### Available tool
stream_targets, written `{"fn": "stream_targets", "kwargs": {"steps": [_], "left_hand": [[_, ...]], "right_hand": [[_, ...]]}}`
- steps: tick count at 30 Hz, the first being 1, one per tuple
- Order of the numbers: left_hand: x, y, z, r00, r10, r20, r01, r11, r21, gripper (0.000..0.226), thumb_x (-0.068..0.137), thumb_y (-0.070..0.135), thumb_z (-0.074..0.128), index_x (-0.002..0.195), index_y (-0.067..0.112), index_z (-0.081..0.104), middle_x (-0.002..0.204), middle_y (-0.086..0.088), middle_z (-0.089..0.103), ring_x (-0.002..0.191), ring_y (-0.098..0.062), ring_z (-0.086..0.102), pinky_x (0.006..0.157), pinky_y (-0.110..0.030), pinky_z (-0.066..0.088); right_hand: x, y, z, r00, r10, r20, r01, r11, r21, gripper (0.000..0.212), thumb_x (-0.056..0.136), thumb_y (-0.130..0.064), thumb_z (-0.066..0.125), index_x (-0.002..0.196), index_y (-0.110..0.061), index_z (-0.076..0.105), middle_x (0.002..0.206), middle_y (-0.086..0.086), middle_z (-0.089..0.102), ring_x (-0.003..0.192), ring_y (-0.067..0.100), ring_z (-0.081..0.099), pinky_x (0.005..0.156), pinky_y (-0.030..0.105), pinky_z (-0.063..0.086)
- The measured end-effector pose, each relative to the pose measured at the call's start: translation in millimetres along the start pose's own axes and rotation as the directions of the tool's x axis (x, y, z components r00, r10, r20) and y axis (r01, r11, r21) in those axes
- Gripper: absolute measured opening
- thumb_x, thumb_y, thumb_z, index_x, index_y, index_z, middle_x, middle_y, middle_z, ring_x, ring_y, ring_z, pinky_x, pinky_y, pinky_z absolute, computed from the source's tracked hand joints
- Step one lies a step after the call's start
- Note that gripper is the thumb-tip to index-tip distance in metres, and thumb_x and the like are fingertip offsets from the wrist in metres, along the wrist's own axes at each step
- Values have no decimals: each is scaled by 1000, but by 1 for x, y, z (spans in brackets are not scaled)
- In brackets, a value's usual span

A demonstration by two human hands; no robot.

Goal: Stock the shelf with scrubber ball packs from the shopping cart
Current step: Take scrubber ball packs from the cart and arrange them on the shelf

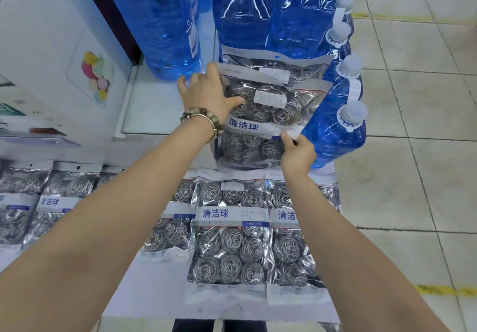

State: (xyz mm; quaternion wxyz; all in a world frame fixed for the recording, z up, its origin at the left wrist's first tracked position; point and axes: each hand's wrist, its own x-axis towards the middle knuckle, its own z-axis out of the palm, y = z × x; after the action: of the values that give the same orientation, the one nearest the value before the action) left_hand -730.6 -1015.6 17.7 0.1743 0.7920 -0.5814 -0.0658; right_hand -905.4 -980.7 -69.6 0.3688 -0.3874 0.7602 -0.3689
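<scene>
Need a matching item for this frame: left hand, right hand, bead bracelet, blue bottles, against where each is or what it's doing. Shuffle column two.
1. left hand
2. right hand
3. bead bracelet
4. blue bottles

A. stand behind and beside the top pack
B. pinches the top pack's lower right corner
C. rests on the top pack's left edge
D. around the left wrist

Pairs: 1-C; 2-B; 3-D; 4-A

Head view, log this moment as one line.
pack on stack | left hand pressing its left edge | right hand pinching its lower right corner
</scene>
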Motion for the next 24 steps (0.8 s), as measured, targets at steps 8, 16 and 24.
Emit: {"fn": "stream_targets", "kwargs": {"steps": [8, 16, 24], "left_hand": [[12, -2, 7, 1000, 2, -14, 0, 994, 112, 71, 67, 60, 66, 122, 20, 45, 126, -5, 47, 122, -25, 38, 106, -46, 21], [14, -3, 8, 1000, -3, -18, 5, 992, 128, 74, 69, 59, 66, 122, 13, 44, 127, -8, 44, 121, -27, 38, 101, -43, 25], [14, -3, 10, 1000, 2, -24, 1, 991, 136, 74, 69, 58, 66, 122, 12, 44, 126, -7, 44, 119, -27, 39, 98, -41, 28]], "right_hand": [[-12, 10, 3, 1000, -8, -10, 10, 988, 151, 53, 93, -25, 58, 137, -4, 38, 132, 8, 48, 114, 16, 48, 85, 12, 32], [-45, 47, 14, 964, -130, 232, 156, 983, -95, 65, 97, -11, 48, 151, -26, 15, 159, 2, 3, 145, 15, 13, 103, 20, 25], [-24, 34, 20, 933, -60, 354, 138, 970, -200, 77, 95, -10, 50, 150, -36, 3, 159, 10, -10, 99, 22, 43, 79, 32, 46]]}}
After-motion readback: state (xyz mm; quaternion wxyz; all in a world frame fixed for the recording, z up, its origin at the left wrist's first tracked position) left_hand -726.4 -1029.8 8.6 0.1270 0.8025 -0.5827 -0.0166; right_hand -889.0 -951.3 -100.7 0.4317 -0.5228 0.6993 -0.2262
